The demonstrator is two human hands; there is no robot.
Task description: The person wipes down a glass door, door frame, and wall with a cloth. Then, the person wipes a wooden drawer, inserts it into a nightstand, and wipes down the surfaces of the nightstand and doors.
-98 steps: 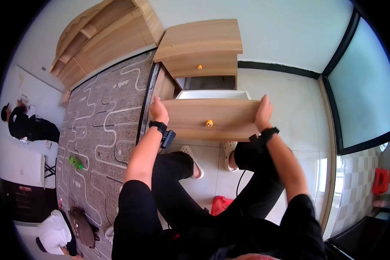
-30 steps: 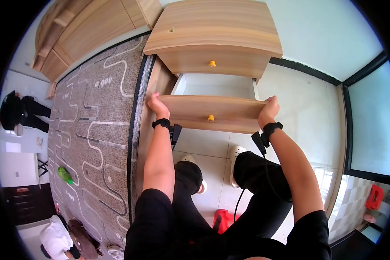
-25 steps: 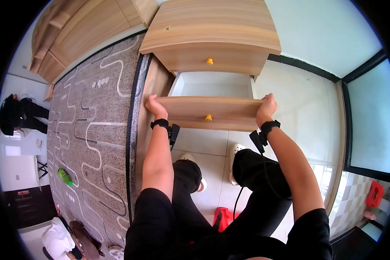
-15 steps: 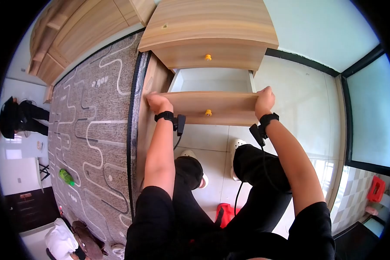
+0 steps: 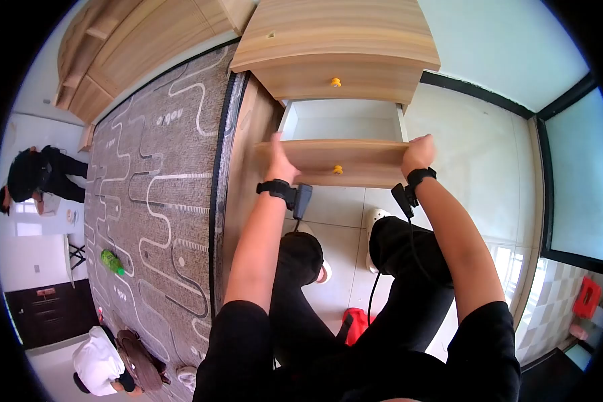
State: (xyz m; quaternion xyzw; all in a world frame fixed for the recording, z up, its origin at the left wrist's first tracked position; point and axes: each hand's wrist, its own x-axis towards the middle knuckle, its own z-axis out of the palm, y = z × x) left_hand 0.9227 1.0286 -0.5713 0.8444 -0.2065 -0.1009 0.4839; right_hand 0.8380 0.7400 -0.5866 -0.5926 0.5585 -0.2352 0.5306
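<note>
A wooden nightstand (image 5: pixel 335 33) stands ahead, its upper drawer (image 5: pixel 355 80) closed. The lower drawer (image 5: pixel 348 161) is pulled out, with a yellow knob (image 5: pixel 338 170) on its front and a bare white inside (image 5: pixel 342 120). My right hand (image 5: pixel 419 153) is closed round the right end of that drawer front. My left hand (image 5: pixel 279 161) lies against the front near its left end, slightly blurred, fingers upward and thumb apart. Each wrist wears a black strap with a small device.
Left of the nightstand is a bed or mattress with a grey patterned cover (image 5: pixel 161 181), holding a green bottle (image 5: pixel 112 262). Two people are at the far left, one beside a brown bag (image 5: pixel 139 362). A red object (image 5: pixel 358 325) lies on the floor between my legs.
The lower drawer was first held at both ends and tilted out of the nightstand; now it sits in its opening. My left hand has moved inward from the left end onto the front.
</note>
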